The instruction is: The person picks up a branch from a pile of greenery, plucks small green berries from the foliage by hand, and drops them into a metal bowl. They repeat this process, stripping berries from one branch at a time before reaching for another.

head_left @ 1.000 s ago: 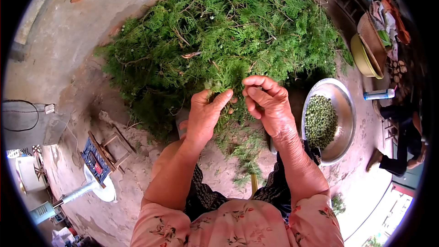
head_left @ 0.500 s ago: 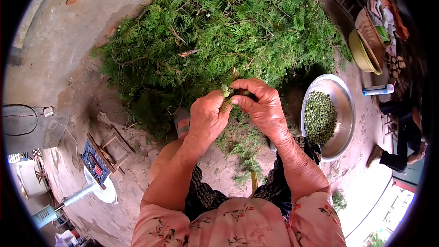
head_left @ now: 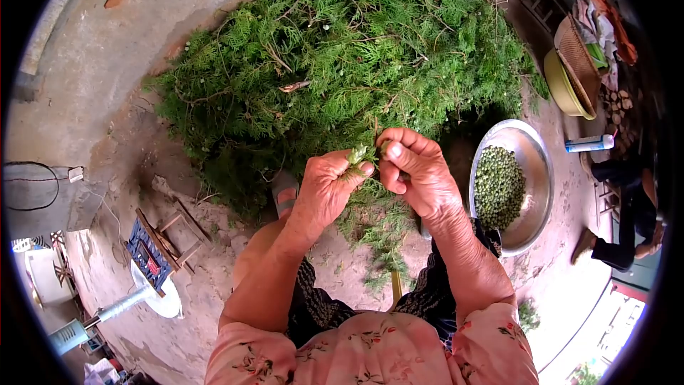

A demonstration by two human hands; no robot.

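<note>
In my left hand [head_left: 329, 184] a small green sprig [head_left: 358, 155] with pale tips is pinched between thumb and fingers. My right hand [head_left: 417, 167] is closed beside it, thumb pressed to the index finger on something small, perhaps a green cone, too hidden to name. Both hands are just in front of a large heap of green conifer branches [head_left: 342, 50]. To the right of my right hand stands a wide metal basin [head_left: 538, 203], partly filled with small round green cones [head_left: 499, 187].
A yellow-green basin [head_left: 559, 85] and a wicker basket [head_left: 577, 57] stand at the upper right, near a blue-and-white can [head_left: 589, 143]. A seated person's legs [head_left: 616, 242] show at the right edge. At left are a small wooden chair [head_left: 153, 253] and a fan [head_left: 117, 306].
My right hand has turned and moved slightly right, away from the left fingertips. The sprig in my left hand shows more, and the left hand has shifted a little.
</note>
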